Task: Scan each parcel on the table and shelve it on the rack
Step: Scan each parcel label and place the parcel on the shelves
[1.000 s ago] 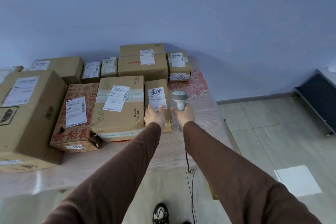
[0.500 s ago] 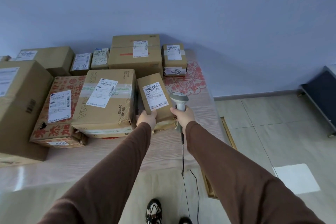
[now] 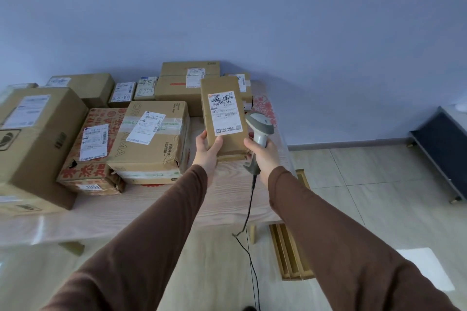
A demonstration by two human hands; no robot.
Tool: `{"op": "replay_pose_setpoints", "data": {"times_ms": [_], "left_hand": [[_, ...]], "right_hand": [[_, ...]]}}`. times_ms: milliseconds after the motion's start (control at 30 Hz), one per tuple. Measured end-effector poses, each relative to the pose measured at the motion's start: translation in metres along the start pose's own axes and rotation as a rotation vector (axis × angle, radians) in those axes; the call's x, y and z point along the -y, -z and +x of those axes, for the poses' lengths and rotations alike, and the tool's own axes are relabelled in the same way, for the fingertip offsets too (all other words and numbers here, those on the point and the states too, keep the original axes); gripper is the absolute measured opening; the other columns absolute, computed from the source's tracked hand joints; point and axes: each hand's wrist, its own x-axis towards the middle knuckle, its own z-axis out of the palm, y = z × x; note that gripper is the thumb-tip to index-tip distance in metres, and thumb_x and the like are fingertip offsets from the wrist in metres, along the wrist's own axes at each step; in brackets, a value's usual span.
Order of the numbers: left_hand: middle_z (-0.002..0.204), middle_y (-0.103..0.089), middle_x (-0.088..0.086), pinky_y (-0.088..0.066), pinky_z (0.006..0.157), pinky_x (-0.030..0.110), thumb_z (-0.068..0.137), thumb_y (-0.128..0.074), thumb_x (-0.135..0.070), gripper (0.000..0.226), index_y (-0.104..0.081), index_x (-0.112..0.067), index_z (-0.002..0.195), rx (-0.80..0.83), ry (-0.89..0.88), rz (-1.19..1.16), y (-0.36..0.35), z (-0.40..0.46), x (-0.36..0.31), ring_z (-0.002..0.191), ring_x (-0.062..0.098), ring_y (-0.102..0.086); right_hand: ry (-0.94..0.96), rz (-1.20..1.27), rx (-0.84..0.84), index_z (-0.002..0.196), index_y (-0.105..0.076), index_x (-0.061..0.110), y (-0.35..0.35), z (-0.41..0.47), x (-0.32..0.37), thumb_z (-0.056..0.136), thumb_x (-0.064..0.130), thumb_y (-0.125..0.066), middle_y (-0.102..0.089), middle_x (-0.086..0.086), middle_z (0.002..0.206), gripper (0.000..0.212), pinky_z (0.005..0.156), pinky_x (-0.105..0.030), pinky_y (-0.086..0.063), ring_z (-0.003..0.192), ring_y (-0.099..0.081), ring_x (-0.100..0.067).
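Note:
My left hand (image 3: 206,150) grips the lower end of a narrow brown parcel (image 3: 223,111), held tilted up off the table with its white label facing me. My right hand (image 3: 262,154) holds a grey corded barcode scanner (image 3: 260,129) right beside the parcel's right edge; its fingers touch the parcel's lower right corner. Several other cardboard parcels lie on the light wooden table (image 3: 156,207): a taped box (image 3: 151,141), a red-printed box (image 3: 93,149), a big box (image 3: 35,144) at the left. No rack is in view.
More parcels (image 3: 187,86) stand at the back against the blue wall. The scanner's black cable (image 3: 249,212) hangs over the table's front edge to the floor. A wooden frame (image 3: 290,252) lies on the tiled floor at the right. A dark low bench (image 3: 444,149) stands far right.
My left hand has lifted the narrow parcel off the table and tipped it upright. The scanner in my right hand has stayed beside it. The view has shifted slightly.

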Motion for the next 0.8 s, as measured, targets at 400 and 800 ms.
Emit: {"op": "replay_pose_setpoints", "data": {"times_ms": [400, 800], "left_hand": [[0.130, -0.069, -0.019, -0.050, 0.101, 0.026, 0.090, -0.073, -0.053, 0.076, -0.038, -0.028, 0.153, 0.235, -0.247, -0.031, 0.012, -0.088, -0.129, 0.116, -0.005, -0.065], [0.125, -0.073, -0.009, -0.050, 0.091, 0.025, 0.077, -0.078, -0.048, 0.095, -0.027, -0.032, 0.156, 0.317, -0.411, -0.185, -0.001, -0.151, -0.208, 0.116, 0.011, -0.069]], "right_hand": [[0.397, 0.100, -0.025, 0.123, -0.067, 0.017, -0.042, -0.122, 0.123, 0.091, 0.009, -0.075, -0.074, -0.003, 0.121, 0.034, 0.093, -0.027, -0.057, 0.110, -0.071, -0.014], [0.612, 0.089, -0.020, 0.121, -0.067, 0.021, -0.051, -0.193, 0.201, 0.094, 0.012, -0.073, -0.074, -0.002, 0.117, 0.029, 0.096, -0.033, -0.057, 0.112, -0.070, -0.020]]}}
